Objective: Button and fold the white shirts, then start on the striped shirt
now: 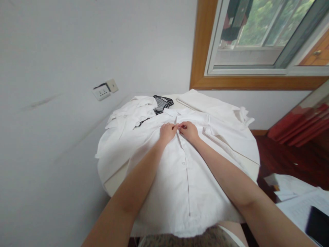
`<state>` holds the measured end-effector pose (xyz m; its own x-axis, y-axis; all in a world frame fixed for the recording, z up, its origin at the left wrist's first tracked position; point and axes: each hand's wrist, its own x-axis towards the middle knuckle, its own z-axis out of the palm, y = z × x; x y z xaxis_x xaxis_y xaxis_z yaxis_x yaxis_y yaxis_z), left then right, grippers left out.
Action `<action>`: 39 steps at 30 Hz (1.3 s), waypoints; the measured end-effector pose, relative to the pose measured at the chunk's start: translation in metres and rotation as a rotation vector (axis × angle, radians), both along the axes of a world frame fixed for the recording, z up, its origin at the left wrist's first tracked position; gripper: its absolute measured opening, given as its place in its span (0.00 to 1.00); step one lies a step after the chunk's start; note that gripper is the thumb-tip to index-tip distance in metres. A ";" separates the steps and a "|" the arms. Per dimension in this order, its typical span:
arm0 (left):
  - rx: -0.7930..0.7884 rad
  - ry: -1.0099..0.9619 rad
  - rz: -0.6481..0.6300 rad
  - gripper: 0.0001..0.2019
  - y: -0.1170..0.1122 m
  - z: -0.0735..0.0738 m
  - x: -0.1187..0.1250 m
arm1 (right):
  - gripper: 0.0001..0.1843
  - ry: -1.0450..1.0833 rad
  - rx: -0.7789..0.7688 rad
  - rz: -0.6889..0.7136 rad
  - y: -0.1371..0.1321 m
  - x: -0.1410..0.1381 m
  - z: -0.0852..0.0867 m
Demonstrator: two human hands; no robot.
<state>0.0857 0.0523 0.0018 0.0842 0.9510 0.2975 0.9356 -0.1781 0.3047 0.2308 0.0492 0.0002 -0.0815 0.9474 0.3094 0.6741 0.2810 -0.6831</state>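
Note:
A white button-up shirt (169, 185) lies spread front side up over a round table (117, 180), collar toward the wall and hem hanging over the near edge. Both hands meet on its front opening, a little below the collar. My left hand (168, 132) pinches the placket edge from the left. From the right, my right hand (189, 131) pinches the same spot, its fingertips touching those of the left. Whatever small part sits between the fingertips is hidden. Lower down the placket a button (183, 163) shows.
Crumpled white clothing (128, 111) and a black-and-white striped cloth (163, 103) lie at the back left. Folded white clothing (213, 104) is at the back right. A wall socket (101, 92), a window frame (257, 83), papers (298, 199) and a dark flat object (318, 223) surround the table.

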 end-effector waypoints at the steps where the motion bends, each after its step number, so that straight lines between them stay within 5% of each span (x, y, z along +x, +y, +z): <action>1: -0.001 -0.008 0.004 0.24 0.000 0.000 0.000 | 0.06 -0.013 -0.002 -0.011 -0.001 0.000 0.001; 39: -0.005 -0.043 -0.025 0.13 0.004 -0.005 -0.002 | 0.18 0.021 -0.062 0.066 0.002 0.004 0.001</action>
